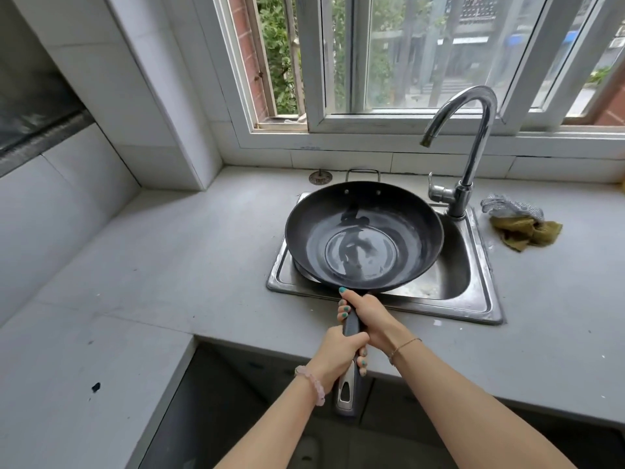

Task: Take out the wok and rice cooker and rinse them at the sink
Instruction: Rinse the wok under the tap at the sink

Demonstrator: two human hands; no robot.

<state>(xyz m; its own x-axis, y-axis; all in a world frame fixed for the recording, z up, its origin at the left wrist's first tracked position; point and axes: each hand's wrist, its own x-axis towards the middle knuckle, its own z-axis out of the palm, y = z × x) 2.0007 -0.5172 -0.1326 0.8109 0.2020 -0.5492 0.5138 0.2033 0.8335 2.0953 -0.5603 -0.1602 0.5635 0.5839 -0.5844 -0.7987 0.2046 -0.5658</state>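
The wok (pixel 363 235) is out, over the sink (pixel 488 299) beyond our fingers; left hand (pixel 338 353) and right hand (pixel 367 313) grip its handle (pixel 351 324). Rinsing and rice cooker remain, we judge.

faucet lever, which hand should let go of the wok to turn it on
The right hand: the faucet lever stands right of the sink, on its side; the left hand can probably hold the wok.

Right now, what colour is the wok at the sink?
The wok is black, glossy inside; the head view shows it best.
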